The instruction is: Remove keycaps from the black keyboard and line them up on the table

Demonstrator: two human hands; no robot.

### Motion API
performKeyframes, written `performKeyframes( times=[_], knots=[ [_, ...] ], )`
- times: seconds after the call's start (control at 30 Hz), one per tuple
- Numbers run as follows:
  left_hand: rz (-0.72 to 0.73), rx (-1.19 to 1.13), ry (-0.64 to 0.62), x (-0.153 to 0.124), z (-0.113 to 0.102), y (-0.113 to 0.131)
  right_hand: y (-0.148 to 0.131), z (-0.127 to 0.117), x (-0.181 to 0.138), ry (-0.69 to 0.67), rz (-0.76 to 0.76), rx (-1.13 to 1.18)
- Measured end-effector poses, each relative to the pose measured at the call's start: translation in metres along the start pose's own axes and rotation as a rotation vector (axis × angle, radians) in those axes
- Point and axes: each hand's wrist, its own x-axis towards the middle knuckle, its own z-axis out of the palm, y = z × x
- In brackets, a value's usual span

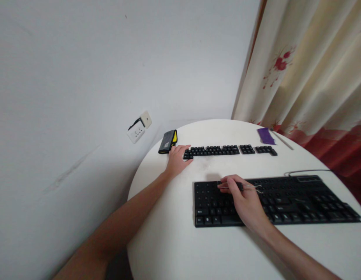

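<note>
Right-hand grip first: the right hand [246, 202] is closed in a pinch on a thin wire puller [250, 187]. Thumb and fingers hold its dark handle and the wire loops point off to the right, low over the upper rows of the black keyboard [300, 202]. The heel of that hand sits on the keyboard's near rows, I'd guess to keep the tool steady. The keyboard lies flat on the round white surface [183, 249], its cable [305, 171] curling off the far edge.

Beyond the keyboard the left hand [177, 159] lies flat and open. Its fingertips touch the left end of a row of loose keycaps [215, 150] and grip nothing. The caps are set in three blocks that mirror the keyboard's own layout, probably so their order doesn't get lost.

Just left of that row, further from the keyboard, is a grey and yellow pouch [168, 141]. Off the row's right end are a purple scrap [266, 135] and a thin stick [282, 140], well out of the way. Furthest back are a wall socket [136, 133] and a flowered curtain [309, 70].
</note>
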Motion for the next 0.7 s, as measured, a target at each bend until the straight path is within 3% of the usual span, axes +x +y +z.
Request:
performKeyframes(
  times=[0.6,0.7],
  knots=[
    [-0.015,-0.002,0.005,0.001,0.0,0.0,-0.009,-0.004,-0.001,-0.026,0.029,-0.001],
    [-0.012,-0.004,0.005,0.001,0.0,0.001,-0.013,-0.009,-0.001,-0.013,0.034,-0.094]
  ],
)
